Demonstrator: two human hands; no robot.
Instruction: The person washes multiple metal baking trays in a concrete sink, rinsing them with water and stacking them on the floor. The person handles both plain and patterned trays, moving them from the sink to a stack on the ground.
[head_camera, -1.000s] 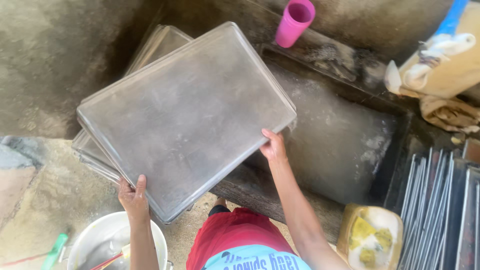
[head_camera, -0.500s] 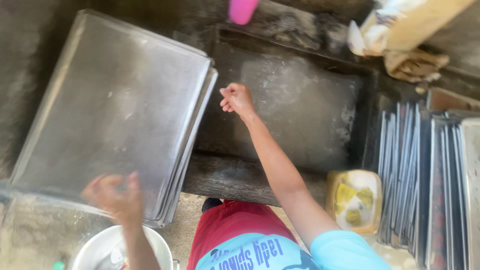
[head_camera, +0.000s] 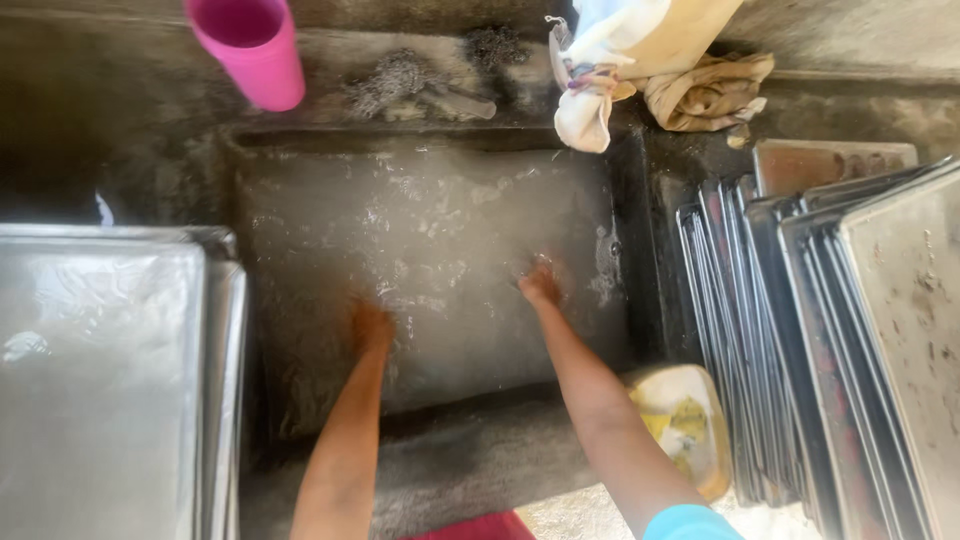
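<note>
Both hands are down in the grey concrete wash basin full of cloudy water. The left hand is under the water near the middle, and the right hand dips in a little to the right of it. The water is murky and hides the fingers of both hands, so I cannot tell if they are open or closed, or if they hold anything. A stack of flat silver metal trays lies just to the left of the basin. More silver metal trays standing on edge lean in a row on the right, and the nearest ones look dirty. A pink plastic cup stands on the ledge behind the basin, near a grey wire scrubbing pad and some crumpled white and tan cloths. A yellow sponge in a small tub sits by the right arm. To wash well here, I think it is best to feel slowly along the bottom, grip firmly before lifting, and keep away from sharp tray edges.
</note>
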